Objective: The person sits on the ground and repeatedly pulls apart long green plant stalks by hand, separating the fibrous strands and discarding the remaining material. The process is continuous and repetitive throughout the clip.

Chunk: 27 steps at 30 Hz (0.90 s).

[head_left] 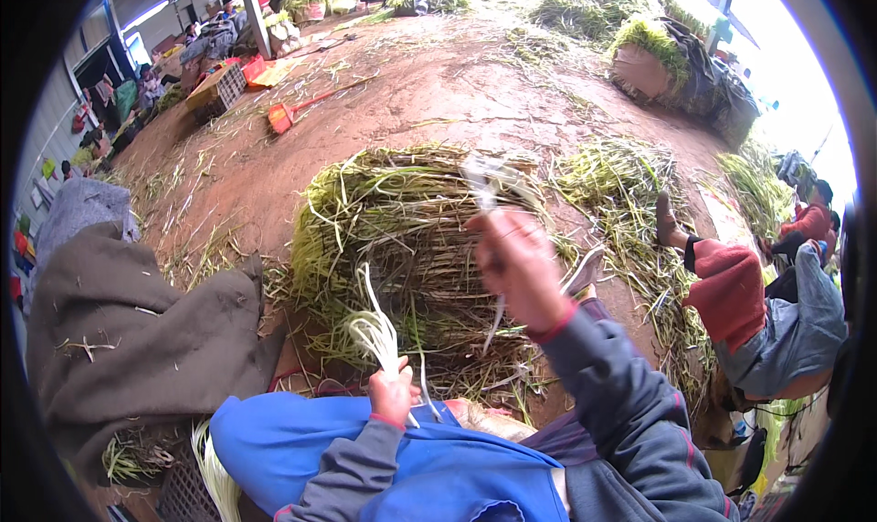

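- Grey-brown cloth lies heaped at far left on the dirt floor, with bits of straw caught on it; I judge it a cover thrown aside, out of the way of the work.
- Below it, pale stalks hang beside a dark crate, only partly in view.
- My left hand comes up over a blue apron. Its grip is closed around a small bunch of white-green stems, held upright with the ends fanning above the fist, likely so they stay even and easy to add to.
- Just beyond that hand sits the big pile of green stalks, close in front of my lap so either hand can reach it.
- My right hand is raised over the pile. Its fingers are curled shut on a thin pale strand that trails down from the fist; above it something blurred and whitish shows, and I cannot tell what it is.
- A second heap spreads to the right of the pile, apart from it.
- At far right another person sits low on the floor, red trouser leg stretched toward that heap and a shoe resting in the greens.
- Far back, a red broom lies flat on the floor.
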Motion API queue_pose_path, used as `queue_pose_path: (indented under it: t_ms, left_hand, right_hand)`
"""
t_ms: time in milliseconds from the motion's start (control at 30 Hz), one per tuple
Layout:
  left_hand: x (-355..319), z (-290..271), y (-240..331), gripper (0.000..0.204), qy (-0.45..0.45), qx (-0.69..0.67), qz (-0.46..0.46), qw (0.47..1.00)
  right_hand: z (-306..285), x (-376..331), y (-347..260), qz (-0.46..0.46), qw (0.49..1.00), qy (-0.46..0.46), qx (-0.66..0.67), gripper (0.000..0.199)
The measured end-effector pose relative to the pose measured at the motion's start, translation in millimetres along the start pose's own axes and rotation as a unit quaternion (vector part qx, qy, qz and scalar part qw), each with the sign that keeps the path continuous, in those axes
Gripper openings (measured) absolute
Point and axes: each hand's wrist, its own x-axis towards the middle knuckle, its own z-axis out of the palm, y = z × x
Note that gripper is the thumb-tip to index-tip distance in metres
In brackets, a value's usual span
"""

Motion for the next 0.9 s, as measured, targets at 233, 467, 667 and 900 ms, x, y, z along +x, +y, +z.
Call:
queue_pose_path:
  t_ms: [233, 467, 667, 900]
  left_hand:
    - [-34, 20, 19, 0.034, -0.234, -0.373, -0.159, 0.884]
    - [-10, -39, 75, 0.034, -0.241, -0.503, -0.058, 0.828]
    - [8, -46, 83, 0.035, -0.136, -0.458, -0.063, 0.876]
    - [14, -18, 64, 0.026, -0.079, -0.373, -0.131, 0.915]
  right_hand:
    - [51, -9, 155, 0.222, 0.975, 0.013, 0.027, 0.024]
    - [-33, 78, 128, -0.094, 0.796, -0.014, -0.597, 0.05]
    - [-131, 164, 82, -0.099, 0.567, 0.005, -0.817, 0.114]
    - [-149, 179, 86, -0.047, 0.569, -0.054, -0.819, 0.085]
